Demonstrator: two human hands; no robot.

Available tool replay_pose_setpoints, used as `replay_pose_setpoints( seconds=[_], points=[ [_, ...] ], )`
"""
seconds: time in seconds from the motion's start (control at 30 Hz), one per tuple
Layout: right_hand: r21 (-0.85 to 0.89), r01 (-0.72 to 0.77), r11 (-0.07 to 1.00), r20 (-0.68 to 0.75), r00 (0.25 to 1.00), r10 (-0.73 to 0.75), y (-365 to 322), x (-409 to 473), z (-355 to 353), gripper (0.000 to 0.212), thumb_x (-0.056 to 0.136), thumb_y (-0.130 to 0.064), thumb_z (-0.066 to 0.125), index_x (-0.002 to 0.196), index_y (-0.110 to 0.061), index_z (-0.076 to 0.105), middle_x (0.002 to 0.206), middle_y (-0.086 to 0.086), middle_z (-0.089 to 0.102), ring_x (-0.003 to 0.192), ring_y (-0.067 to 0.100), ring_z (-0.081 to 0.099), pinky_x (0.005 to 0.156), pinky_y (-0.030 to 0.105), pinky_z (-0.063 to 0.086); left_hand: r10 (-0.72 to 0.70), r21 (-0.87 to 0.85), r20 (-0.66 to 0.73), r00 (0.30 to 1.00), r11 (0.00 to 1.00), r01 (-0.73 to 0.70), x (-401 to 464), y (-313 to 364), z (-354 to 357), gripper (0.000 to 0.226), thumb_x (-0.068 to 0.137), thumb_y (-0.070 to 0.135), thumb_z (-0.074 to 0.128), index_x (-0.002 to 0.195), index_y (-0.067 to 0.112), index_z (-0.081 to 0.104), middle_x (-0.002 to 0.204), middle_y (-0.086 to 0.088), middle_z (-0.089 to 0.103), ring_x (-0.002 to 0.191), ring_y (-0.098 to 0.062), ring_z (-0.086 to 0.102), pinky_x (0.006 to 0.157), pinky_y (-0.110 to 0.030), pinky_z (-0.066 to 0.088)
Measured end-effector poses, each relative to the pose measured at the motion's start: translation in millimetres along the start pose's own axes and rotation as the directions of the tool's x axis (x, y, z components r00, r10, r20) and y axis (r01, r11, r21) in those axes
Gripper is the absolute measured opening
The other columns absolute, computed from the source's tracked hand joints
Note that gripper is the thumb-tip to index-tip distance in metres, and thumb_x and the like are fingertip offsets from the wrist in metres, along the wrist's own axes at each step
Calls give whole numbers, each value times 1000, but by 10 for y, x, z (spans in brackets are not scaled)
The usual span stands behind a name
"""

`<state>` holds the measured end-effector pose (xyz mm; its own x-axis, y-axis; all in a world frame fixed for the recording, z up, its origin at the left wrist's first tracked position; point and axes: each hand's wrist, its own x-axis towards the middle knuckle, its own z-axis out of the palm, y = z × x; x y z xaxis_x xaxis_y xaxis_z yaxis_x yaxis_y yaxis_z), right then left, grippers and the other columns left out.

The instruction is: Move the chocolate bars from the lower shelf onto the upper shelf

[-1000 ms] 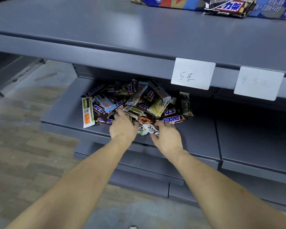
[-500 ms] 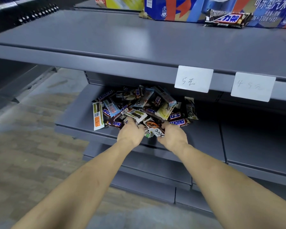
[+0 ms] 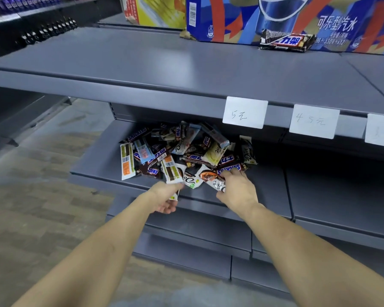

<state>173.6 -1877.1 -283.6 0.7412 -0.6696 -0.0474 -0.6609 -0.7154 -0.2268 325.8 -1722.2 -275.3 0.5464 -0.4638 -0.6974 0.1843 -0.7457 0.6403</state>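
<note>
Head view. The pile of chocolate bars [image 3: 184, 149] lies on the lower shelf [image 3: 91, 165], heaped near its front edge. One bar [image 3: 285, 42] already rests on the upper shelf [image 3: 142, 63], against a blue drinks carton [image 3: 242, 18].

The left hand [image 3: 164, 197] is at the shelf's front edge, fingers curled, pinching the lower end of a white-and-olive bar [image 3: 171, 171] that stands tilted out of the pile. The right hand [image 3: 237, 189] grips a white-and-orange wrapped bar [image 3: 211, 179] at the front of the heap; its fingertips also touch a Snickers bar [image 3: 230, 168] — whether that one is held as well cannot be told.

Risks, as judged from this position:
- Both held bars overlap neighbours. Lifting them quickly could drag loose bars over the front edge onto the floor.
- Each grip is on a slick wrapper end — slippage during the raise is possible.
- The upper shelf lip, with its paper price tags [image 3: 245, 112], overhangs the pile; a steep lift could strike it.
</note>
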Motion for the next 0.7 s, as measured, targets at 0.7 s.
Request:
replay_pose_setpoints(
  seconds=[0.7],
  points=[
    [-353,29,935,-29,999,-42,234,-262,-196,45,84,-18,60,129,-22,55,118,1,64,111,23,53,95,33,40,631,882,73,773,321,-345,-218,20,168,59,89,63,49,139,34,40,116,0,66,108,-23,60,82,-34,44]
  ],
)
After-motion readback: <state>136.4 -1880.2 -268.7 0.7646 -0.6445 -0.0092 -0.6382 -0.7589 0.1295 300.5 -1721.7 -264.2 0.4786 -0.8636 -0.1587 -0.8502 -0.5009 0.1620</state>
